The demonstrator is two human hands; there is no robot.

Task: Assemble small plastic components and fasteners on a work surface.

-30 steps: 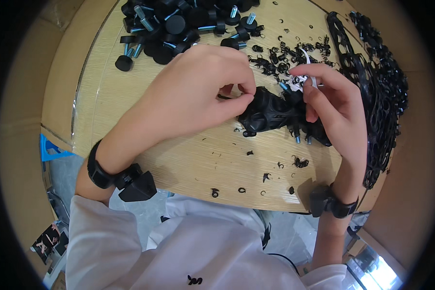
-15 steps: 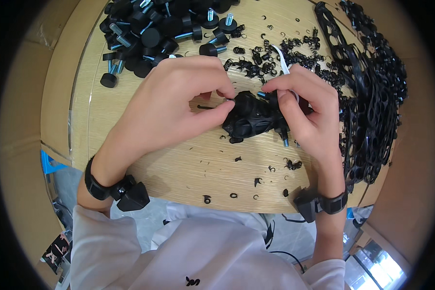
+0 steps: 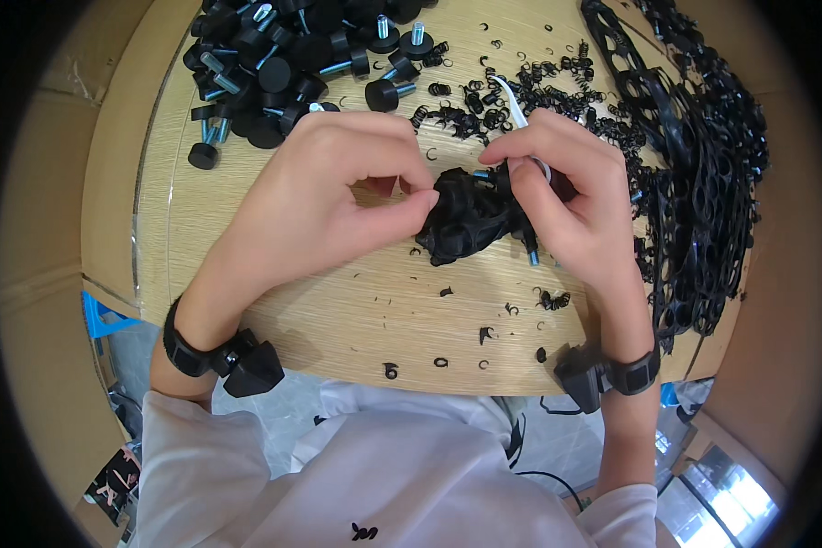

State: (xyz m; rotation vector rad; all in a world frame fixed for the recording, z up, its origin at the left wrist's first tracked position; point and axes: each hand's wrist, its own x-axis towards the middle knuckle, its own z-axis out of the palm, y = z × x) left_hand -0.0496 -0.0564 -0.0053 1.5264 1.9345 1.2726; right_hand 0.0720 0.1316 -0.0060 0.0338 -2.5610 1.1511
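Both hands work over the wooden table — the left hand pinching the black plastic piece by its edge, the right hand gripping its other side — apparently mid-assembly, so the next move likely needs a steady, aligned push.

A lumpy black plastic cluster of moulded parts sits low over the pale wooden tabletop, pinched between the fingertips of both hands near the middle of the view. Short silvery-blue threaded studs stick out of its right and lower right sides. Its surface is glossy and irregular, with loops and ridges showing.
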